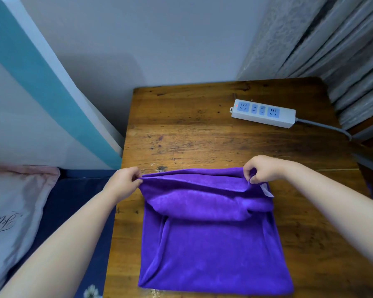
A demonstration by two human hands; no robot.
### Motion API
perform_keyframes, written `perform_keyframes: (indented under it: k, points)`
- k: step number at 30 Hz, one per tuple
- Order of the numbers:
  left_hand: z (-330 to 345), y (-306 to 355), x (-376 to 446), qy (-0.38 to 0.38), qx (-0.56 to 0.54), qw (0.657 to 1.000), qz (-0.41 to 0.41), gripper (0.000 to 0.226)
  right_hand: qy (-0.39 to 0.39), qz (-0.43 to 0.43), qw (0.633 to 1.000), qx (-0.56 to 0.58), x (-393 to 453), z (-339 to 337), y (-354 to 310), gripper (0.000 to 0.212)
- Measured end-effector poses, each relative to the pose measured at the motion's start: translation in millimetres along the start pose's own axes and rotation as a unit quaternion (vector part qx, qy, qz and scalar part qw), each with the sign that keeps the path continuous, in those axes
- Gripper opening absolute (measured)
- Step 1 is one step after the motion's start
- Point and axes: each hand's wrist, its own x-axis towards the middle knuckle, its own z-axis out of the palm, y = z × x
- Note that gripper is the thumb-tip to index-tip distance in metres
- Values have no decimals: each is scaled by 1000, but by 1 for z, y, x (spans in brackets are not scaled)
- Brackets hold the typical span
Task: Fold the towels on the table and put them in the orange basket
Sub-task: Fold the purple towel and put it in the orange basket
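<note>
A purple towel [213, 244] lies on the wooden table [202, 136], its near part flat and its far edge lifted and doubled back. My left hand [125, 182] pinches the far left corner of that raised edge. My right hand [263, 169] pinches the far right corner, just above a small white label [266, 189]. Between the two hands the edge is stretched taut a little above the table. No orange basket is in view.
A white power strip [263, 113] with blue sockets lies at the back right of the table, its grey cable running off to the right. Curtains hang at the right. A bed with a pale pillow [13, 211] stands left of the table.
</note>
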Motion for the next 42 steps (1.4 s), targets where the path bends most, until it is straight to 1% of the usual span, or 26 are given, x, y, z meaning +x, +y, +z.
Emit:
perform_keyframes:
  k: [2,4,8,11,13,16,19,23,24,28,30,33,35,36,37,39,40,42]
  points:
    - [0,-2,-1,3,1,1000,-2,21,12,-2,999,38,-6,-6,0,30]
    - [-1,-1,-3,6,2,1000,-3,14,37,3,997,67,-16,-8,3,26]
    - [-2,-3,-4,11,-6,1000,-7,13,100,15,985,140,-28,-3,9,13]
    - [1,-2,-4,10,1,1000,-10,10,203,19,957,207,-30,11,4,8]
    - [2,-2,-4,8,5,1000,-9,8,272,22,940,207,-28,25,-3,7]
    - [5,-3,-5,7,2,1000,-9,9,330,16,915,230,-21,39,-7,8]
    - [7,-4,-6,7,6,1000,-11,6,367,13,883,293,-13,41,-6,9]
    - [8,-7,-6,10,6,1000,-10,5,386,24,860,332,-8,44,2,9]
    - [8,-7,-6,12,3,1000,-10,5,387,28,859,333,-9,44,5,9]
    - [4,-8,-6,29,-6,999,-14,4,388,39,873,291,-19,34,20,10]
    - [0,-6,-8,38,-19,999,-17,6,376,40,892,248,-28,26,24,10]
    - [-14,3,-12,42,-28,999,-16,9,365,27,919,145,-46,9,25,7]
    - [-31,12,-18,48,-23,998,-12,7,330,18,942,61,-60,-3,20,22]
    - [-40,17,-20,53,-19,998,-10,6,305,16,952,5,-67,-12,17,27]
    - [-49,22,-23,57,-16,998,-6,6,281,16,958,-50,-73,-20,13,28]
    - [-70,34,-38,74,-14,997,17,8,241,32,959,-148,-92,-33,-3,25]
    - [-77,40,-39,87,-18,996,32,8,237,52,954,-176,-95,-39,-8,25]
    - [-98,54,-54,124,-43,989,65,8,276,93,938,-187,-113,-47,-23,25]
